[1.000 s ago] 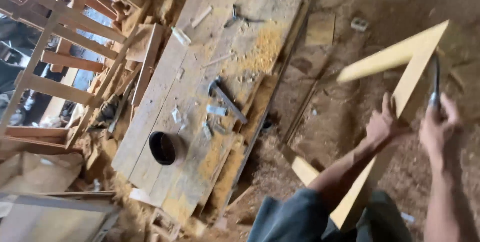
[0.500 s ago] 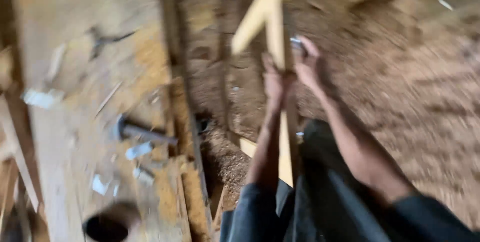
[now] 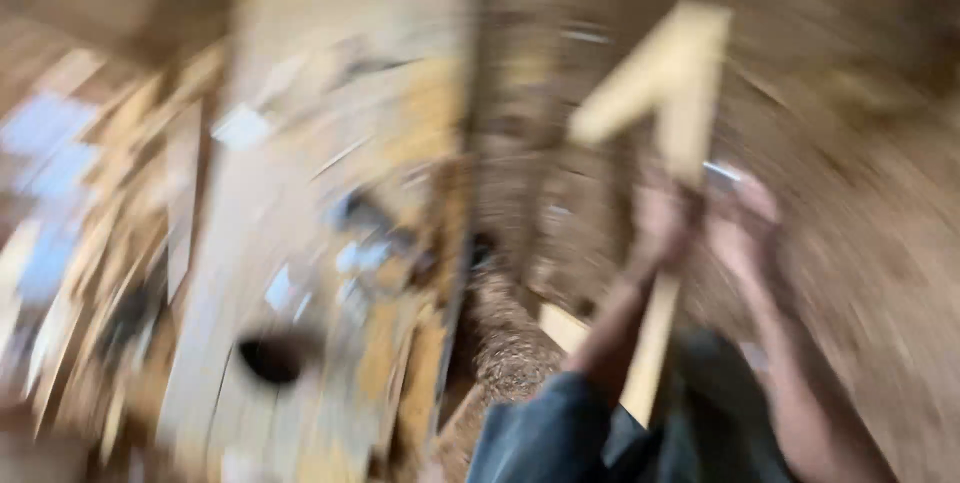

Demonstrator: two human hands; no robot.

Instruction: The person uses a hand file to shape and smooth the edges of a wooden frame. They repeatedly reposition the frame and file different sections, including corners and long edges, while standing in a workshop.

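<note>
Swinging left, the view blurs; both hands, left hand (image 3: 660, 218) and right hand (image 3: 745, 228), clasp the pale angled wooden frame (image 3: 670, 93); it could slip, since grips look unclear.

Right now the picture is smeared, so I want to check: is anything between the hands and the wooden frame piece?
Nothing visible: the left hand and right hand are already at the wooden frame piece.
</note>
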